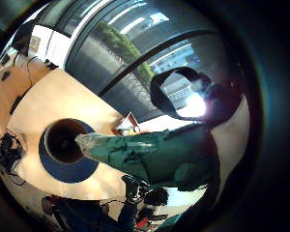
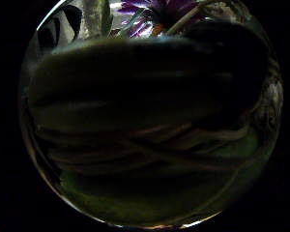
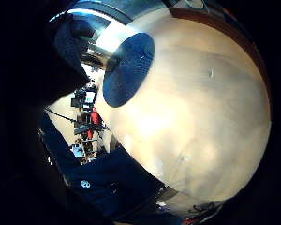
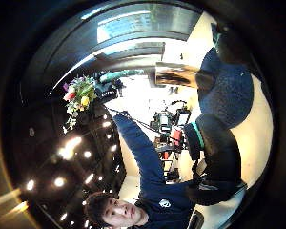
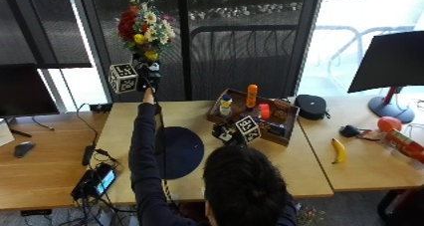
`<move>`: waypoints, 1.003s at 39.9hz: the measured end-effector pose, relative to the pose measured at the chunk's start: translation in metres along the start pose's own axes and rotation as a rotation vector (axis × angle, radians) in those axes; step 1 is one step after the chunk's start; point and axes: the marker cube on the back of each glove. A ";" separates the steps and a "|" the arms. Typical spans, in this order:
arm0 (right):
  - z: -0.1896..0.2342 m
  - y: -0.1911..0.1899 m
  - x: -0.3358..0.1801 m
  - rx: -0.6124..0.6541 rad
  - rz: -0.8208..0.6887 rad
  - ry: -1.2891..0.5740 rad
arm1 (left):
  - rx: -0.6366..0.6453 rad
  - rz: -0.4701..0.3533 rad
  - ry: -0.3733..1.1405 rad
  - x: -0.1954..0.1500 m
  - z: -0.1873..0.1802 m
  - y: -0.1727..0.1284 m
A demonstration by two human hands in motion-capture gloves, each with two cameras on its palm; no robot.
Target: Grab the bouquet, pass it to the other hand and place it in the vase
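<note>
Around: a tray point(image 5: 283, 136) of bottles near the table's point(image 5: 305, 161) far edge, a banana point(image 5: 338, 150) toward its right edge, a dark blue round mat point(image 5: 177, 151) near its left edge.
Vase: stands on the mat, seen from above in the left little-finger view point(image 1: 63, 140).
Left hand point(image 5: 147, 74): raised high, fingers wrapped round the bouquet's point(image 5: 144, 24) green stem wrap.
Bouquet axis: upright, flowers above the hand, stems down over the vase's mouth.
Right hand point(image 5: 228, 134): low by the tray; fingers unclear.

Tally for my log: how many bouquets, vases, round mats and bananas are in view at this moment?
bouquet: 1
vase: 1
blue mat: 1
banana: 1
Total: 4
</note>
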 end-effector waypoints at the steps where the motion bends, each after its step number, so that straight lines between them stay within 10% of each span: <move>1: 0.000 -0.002 -0.001 -0.003 -0.010 -0.011 | 0.003 -0.005 -0.005 -0.003 -0.002 -0.002; 15: 0.017 -0.008 0.001 -0.087 -0.053 -0.106 | -0.079 -0.096 0.023 -0.068 0.002 -0.013; 22: 0.031 -0.008 0.015 -0.106 -0.074 -0.106 | -0.532 -0.201 -0.257 -0.185 -0.030 0.009; 28: 0.038 0.001 0.034 -0.082 -0.088 -0.074 | -0.669 -0.242 -0.386 -0.252 -0.084 0.063; 40: 0.042 0.027 0.058 -0.050 -0.077 -0.110 | -0.692 -0.205 -0.497 -0.248 -0.110 0.091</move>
